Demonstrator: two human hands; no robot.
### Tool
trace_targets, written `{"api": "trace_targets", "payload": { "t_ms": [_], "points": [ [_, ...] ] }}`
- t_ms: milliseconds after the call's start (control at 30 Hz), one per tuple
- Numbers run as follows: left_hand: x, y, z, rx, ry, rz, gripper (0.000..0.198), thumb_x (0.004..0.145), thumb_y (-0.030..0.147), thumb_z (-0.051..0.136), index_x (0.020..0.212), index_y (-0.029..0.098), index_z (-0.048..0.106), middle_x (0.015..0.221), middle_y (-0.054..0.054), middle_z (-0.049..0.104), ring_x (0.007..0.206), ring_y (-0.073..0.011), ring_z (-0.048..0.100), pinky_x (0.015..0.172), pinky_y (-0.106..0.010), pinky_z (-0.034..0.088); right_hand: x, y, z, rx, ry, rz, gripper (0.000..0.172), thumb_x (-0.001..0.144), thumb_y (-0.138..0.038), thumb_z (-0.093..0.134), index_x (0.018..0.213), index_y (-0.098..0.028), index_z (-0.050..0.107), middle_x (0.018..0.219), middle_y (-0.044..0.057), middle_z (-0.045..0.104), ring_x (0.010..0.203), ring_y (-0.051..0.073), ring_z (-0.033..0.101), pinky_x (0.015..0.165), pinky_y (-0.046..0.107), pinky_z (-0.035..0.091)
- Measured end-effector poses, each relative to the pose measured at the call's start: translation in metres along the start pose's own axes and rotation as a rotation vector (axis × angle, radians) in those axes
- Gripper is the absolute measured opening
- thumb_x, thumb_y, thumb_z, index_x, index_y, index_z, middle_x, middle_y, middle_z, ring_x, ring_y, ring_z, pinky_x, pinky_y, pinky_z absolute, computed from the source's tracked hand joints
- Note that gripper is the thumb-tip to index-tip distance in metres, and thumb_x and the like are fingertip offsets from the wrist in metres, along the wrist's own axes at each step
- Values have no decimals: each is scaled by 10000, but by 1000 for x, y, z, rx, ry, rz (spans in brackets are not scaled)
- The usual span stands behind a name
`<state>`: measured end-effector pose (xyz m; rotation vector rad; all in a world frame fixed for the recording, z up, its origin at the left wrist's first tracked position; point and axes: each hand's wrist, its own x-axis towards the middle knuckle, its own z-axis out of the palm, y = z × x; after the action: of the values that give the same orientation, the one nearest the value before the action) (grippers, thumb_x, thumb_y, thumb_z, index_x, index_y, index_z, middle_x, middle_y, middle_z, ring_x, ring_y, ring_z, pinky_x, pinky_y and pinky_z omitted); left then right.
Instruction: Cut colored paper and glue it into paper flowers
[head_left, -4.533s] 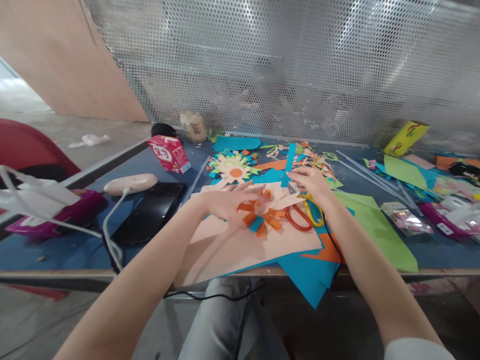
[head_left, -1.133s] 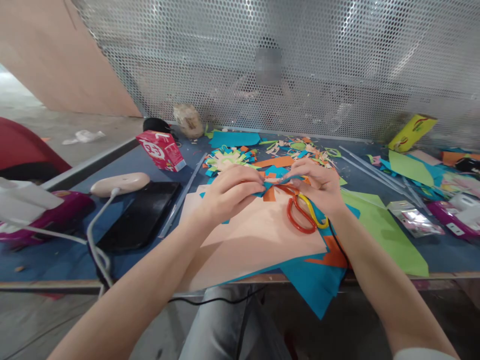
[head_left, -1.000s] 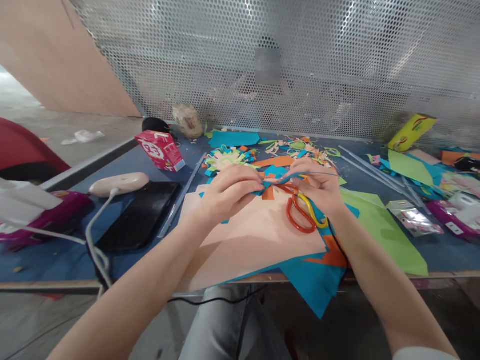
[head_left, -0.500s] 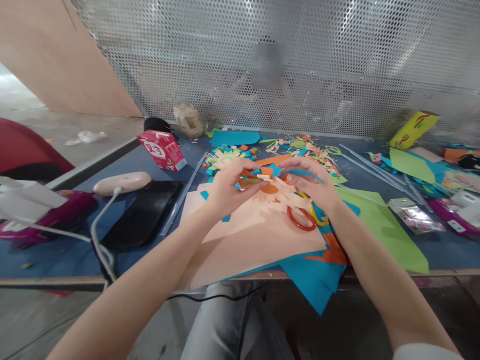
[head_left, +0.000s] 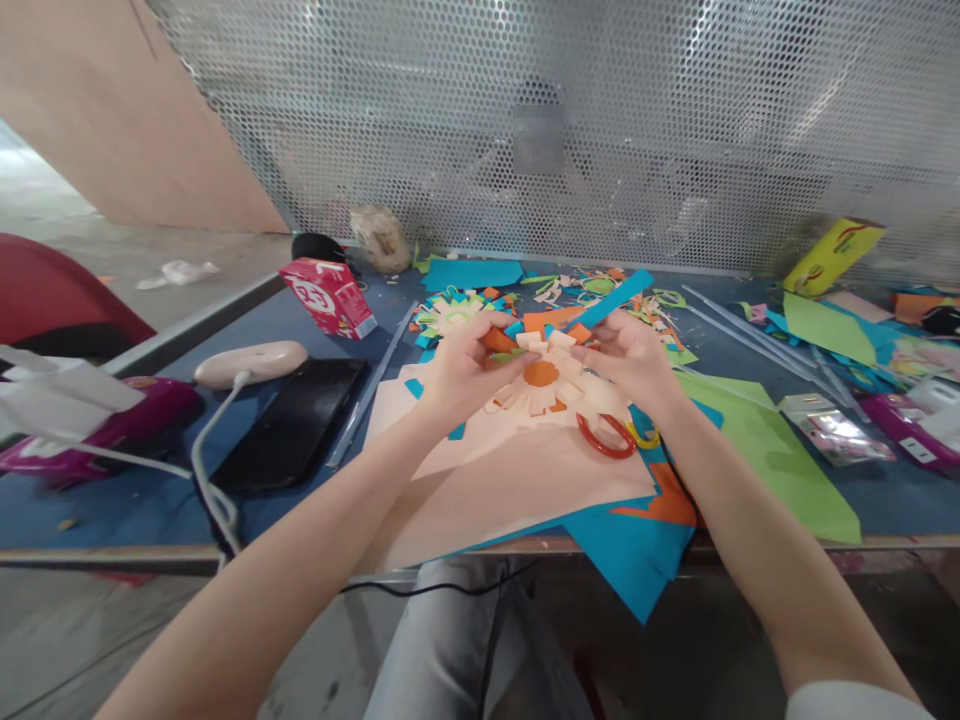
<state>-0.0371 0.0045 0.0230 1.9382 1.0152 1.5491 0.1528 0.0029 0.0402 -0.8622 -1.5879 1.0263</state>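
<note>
My left hand [head_left: 461,378] pinches a layered paper flower [head_left: 541,374] by its left edge. The flower has fringed peach and orange petals, an orange centre and some blue bits at the back. My right hand [head_left: 637,362] is closed at the flower's right side, with a blue paper strip [head_left: 624,296] sticking up from its fingers. That strip slants up to the right, its lower end against the flower's back edge. Below lie peach paper sheets [head_left: 517,495]. Scissors with a red handle loop [head_left: 613,452] and a yellow one rest beneath my right hand, blades hidden.
Another fringed flower [head_left: 454,314] and a heap of paper scraps [head_left: 592,285] lie behind my hands. On the left are a phone [head_left: 300,425], a white corded device [head_left: 251,362] and a pink box [head_left: 330,297]. Green paper [head_left: 780,465] lies right. A perforated metal panel [head_left: 465,130] stands behind.
The blue strip, earlier bent low across my right hand, now points up and to the right. My right fingers have shifted on it, and the flower's orange centre shows more fully.
</note>
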Motion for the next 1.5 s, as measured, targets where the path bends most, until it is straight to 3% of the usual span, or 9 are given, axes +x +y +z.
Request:
{"api": "trace_targets", "payload": {
  "t_ms": [267,500,600,700,867,967,1167,1400,1500],
  "points": [
    [-1,3,-2,76,-10,20,271,648,303,686,839,165,553,766,-4,592,663,-98,558,546,-188,452,0,0,-1,-68,-18,-81,263,655,-382,705,831,-209,614,872,26,683,838,159,640,724,292,510],
    [-2,3,-3,187,-38,65,255,662,292,676,847,155,567,667,16,579,613,-93,561,518,-178,432,-1,-3,-2,-278,33,-137,244,672,-397,686,794,-193,630,825,27,684,785,168,643,657,298,499],
    [-2,2,-3,211,-25,111,249,680,301,668,854,156,567,713,4,610,623,-94,577,524,-181,441,-2,-2,-3,-312,35,-140,230,685,-393,679,804,-202,634,834,28,684,787,172,640,667,313,504],
    [-2,1,-5,275,4,229,217,708,292,655,854,158,568,771,-14,634,660,-104,596,565,-202,471,-4,-1,-4,-342,34,-204,194,711,-375,665,810,-209,642,837,24,683,787,170,632,701,328,508],
    [-3,4,-13,321,-35,705,136,755,130,594,882,172,569,857,-44,653,841,-147,622,758,-285,513,-7,-7,-5,-469,-22,-481,75,786,-282,610,832,-243,654,840,8,691,860,167,592,815,360,474],
    [-5,3,-19,312,-57,883,167,770,122,585,916,202,568,912,-42,656,901,-154,619,785,-308,514,-9,-14,-6,-477,-54,-639,45,792,-275,608,805,-263,649,804,-2,703,904,177,564,822,364,461],
    [-4,3,-24,364,-48,905,138,794,136,572,905,218,579,917,-23,665,901,-155,629,764,-311,512,-10,-17,-6,-457,-105,-723,66,799,-247,600,844,-266,644,849,-3,715,881,178,580,842,388,446],
    [-4,5,-24,357,-80,960,153,801,103,550,927,187,572,940,-56,656,944,-177,611,776,-340,528,-11,-21,-4,-550,-22,-681,47,762,-217,640,773,-262,637,763,-3,699,835,159,570,783,334,484],
    [-4,4,-24,349,-88,953,163,795,88,555,933,175,569,940,-64,655,951,-181,607,784,-346,529,-11,-22,-5,-568,-43,-702,69,763,-202,637,802,-258,635,782,-3,695,821,149,579,766,316,494]
  ]
}}
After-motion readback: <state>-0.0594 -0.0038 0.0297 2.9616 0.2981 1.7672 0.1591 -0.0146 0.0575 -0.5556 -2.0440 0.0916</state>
